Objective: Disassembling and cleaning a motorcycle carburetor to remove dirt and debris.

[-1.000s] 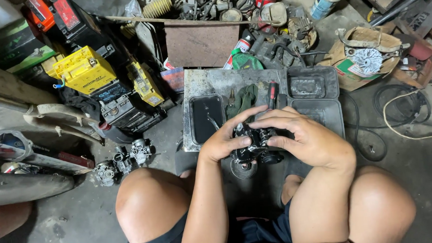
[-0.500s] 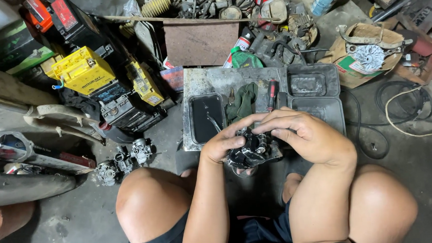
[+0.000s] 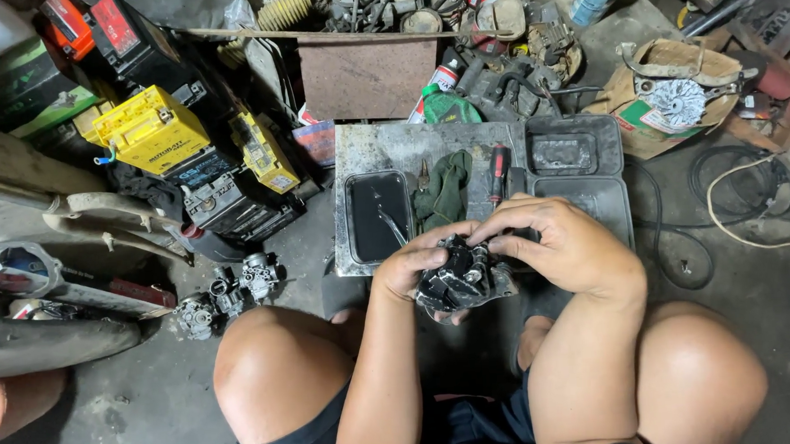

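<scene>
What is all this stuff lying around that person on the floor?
metal part: one, black and grey, held in both hands
tray: one, grey, ahead of the knees
cloth: one, dark green, on the tray
screwdriver: one, red-handled, beside the cloth
batteries: several, yellow and black, upper left
small engine parts: a few, grey, left on the floor
left hand: grips the part
right hand: fingers on the part's top

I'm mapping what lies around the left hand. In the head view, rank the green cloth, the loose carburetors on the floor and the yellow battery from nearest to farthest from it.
From the left hand:
1. Green cloth, just above it on the metal tray.
2. Carburetors, on the floor to its left.
3. Yellow battery, far upper left.
</scene>
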